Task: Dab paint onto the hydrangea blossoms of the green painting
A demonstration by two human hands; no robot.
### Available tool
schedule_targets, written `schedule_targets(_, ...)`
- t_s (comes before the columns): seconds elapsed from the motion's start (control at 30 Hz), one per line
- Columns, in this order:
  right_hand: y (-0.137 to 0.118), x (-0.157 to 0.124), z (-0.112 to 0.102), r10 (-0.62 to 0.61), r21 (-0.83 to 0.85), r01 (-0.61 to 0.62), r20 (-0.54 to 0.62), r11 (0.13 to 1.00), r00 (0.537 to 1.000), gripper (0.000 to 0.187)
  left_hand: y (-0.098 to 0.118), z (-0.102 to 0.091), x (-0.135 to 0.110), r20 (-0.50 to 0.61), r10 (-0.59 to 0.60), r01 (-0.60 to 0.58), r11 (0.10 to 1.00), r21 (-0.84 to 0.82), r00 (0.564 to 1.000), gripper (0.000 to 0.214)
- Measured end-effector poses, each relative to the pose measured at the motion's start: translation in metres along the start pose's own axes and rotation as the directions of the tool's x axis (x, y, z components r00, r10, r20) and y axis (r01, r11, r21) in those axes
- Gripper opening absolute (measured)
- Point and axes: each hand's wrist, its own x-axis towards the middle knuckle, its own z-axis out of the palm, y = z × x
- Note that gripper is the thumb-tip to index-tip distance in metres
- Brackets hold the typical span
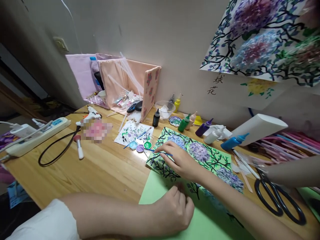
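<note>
My right hand (178, 160) is closed around a thin blue paintbrush (167, 154), above a green painting (212, 156) with black branches and purple and blue flowers. The brush's far end points left toward a small paint palette (140, 147) with white, blue, purple and green wells. My left hand (175, 210) is curled into a fist, resting on a light green sheet (151, 190) under the painting; whether anything is inside it cannot be seen. Left of the painting lies a paint-spotted white paper (127, 130) with another brush across it.
Paint bottles, including green (184, 123), purple (203, 127) and blue (234, 141), line the back. Black-handled scissors (277, 196) lie at right, near another person's forearm (295, 171). A glue gun (91, 114), makeup brush (79, 146) and power strip (40, 135) are at left.
</note>
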Motion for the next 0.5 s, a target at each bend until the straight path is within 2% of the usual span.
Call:
schedule_targets(0.17, 0.0, 0.001, 0.002, 0.016, 0.033, -0.015, -0.034, 0.999, 0.999, 0.026, -0.002, -0.002, 0.001, -0.023, -0.004, 0.004, 1.0, -0.009, 1.0, 0.013)
schedule_targets(0.33, -0.002, -0.002, -0.002, 0.008, 0.055, -0.006, -0.052, 0.998, 0.999, 0.025, 0.0, 0.0, -0.001, -0.013, -0.008, 0.008, 1.0, -0.004, 1.0, 0.02)
schedule_targets(0.4, -0.001, -0.009, -0.01, -0.001, 0.09, 0.011, -0.112, 0.996, 0.994, 0.024, 0.001, 0.001, -0.002, -0.013, -0.016, 0.016, 1.0, 0.011, 1.0, 0.023)
schedule_targets(0.5, 0.005, -0.027, -0.028, 0.025, 0.142, 0.016, -0.286, 0.99, 0.958, 0.023, 0.001, 0.005, -0.003, -0.052, -0.028, 0.03, 0.999, 0.031, 0.998, 0.025)
